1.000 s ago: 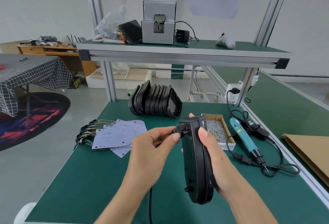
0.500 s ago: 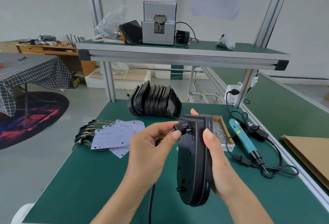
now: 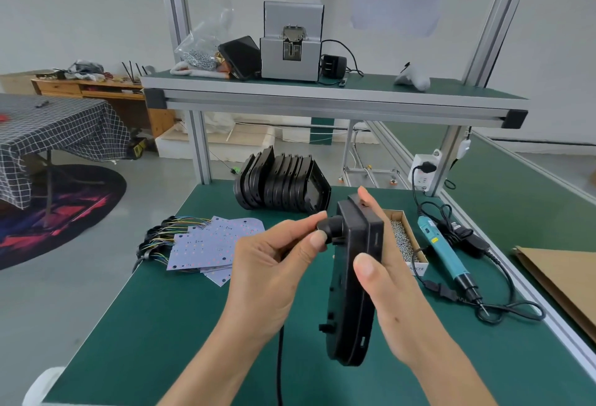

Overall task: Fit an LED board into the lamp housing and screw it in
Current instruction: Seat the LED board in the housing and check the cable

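head-worn view, angled down, close over bench

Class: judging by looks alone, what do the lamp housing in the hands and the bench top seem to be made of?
Lamp housing: probably moulded plastic, matte black, with sharp moulded slots and ribs. Bench top: seemingly a green rubber or vinyl mat, dull and even, edged by silvery metal rail, likely aluminium.

Above the green workbench, the right hand holds a black lamp housing on edge while the left hand pinches its cable gland. LED boards, stacked housings, a screw box and an electric screwdriver lie behind.
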A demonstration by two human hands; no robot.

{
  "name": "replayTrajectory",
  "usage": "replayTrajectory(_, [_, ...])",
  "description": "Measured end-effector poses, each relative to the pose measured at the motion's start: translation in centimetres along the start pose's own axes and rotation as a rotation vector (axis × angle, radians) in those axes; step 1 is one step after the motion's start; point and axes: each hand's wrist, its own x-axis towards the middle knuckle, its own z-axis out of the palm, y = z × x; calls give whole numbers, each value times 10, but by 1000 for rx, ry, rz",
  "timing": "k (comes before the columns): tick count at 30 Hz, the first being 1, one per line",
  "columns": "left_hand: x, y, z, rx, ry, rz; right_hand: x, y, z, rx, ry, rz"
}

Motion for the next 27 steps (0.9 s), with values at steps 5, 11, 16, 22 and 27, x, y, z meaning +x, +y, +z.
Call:
replayTrajectory(5, [1,0,0,-44,-7,10,4,-3,1,-56,6,-29])
replayTrajectory(11, [-3,-2,4,-17,10,58,-1,0,6,-54,24,-84])
replayTrajectory(16, [-5,2,6,-74,-32,55,2,-1,7,-29,57,-120])
replayTrajectory(22, [-4,3,4,49,-74,92,2,1,8,41,121,-158])
replayTrajectory(27, [-7,0,1,116,-30,98,2,7,11,28,109,-139])
